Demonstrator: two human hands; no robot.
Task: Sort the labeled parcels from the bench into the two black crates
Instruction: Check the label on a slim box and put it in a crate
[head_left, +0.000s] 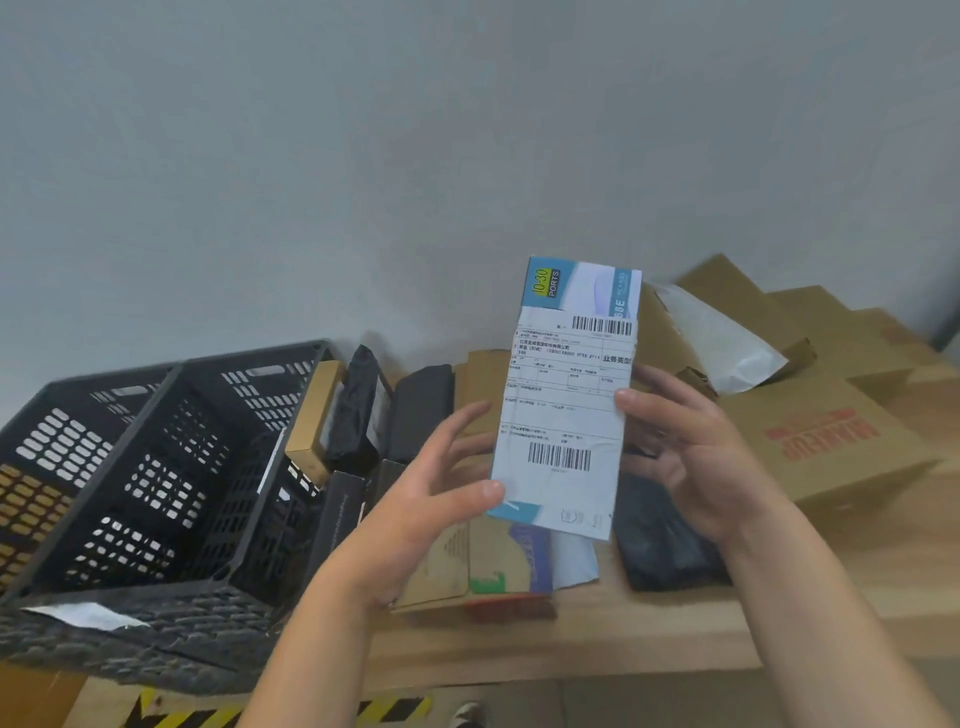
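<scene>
Both forearms reach up from the near edge over the table (571, 644). The left hand (431, 499) pinches the labelled parcel (566, 405) at its lower left edge, thumb in front and fingers spread behind. The right hand (691, 457) clamps its right edge the same way. The parcel is held upright above the table, right of the black crates (182, 493).

Wooden bench (675, 634): cardboard boxes (841, 441) piled at 2 o'clock, a black pouch (660, 545) at 4, flat parcels (467, 571) overlapping at 7, black packets (415, 415) and a gold box (311, 421) at 10.
</scene>
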